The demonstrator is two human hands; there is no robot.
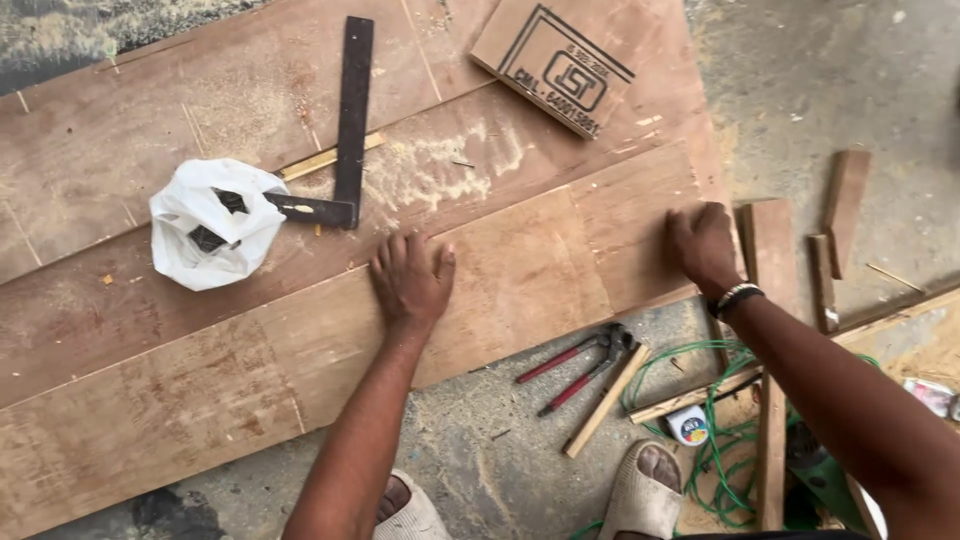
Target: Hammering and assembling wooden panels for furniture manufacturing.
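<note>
Head view: left hand (412, 278) and right hand (702, 245) flat on plywood board (520, 280).

A dark metal carpenter's square (349, 130) lies on the far boards beside a crumpled white plastic bag (215, 235), while red-handled pincers (585, 362), a wooden stick (606, 400), a coil of green cable (722, 440) and short wood offcuts (845, 195) rest on the dusty concrete floor (820, 90).

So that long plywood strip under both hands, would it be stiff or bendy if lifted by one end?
The plywood strip looks thin and long, so it would probably flex and sag somewhat. It lies flat, with the left hand pressing its middle and the right hand at its end, so it likely slides easily on the sawdust-covered floor.
</note>
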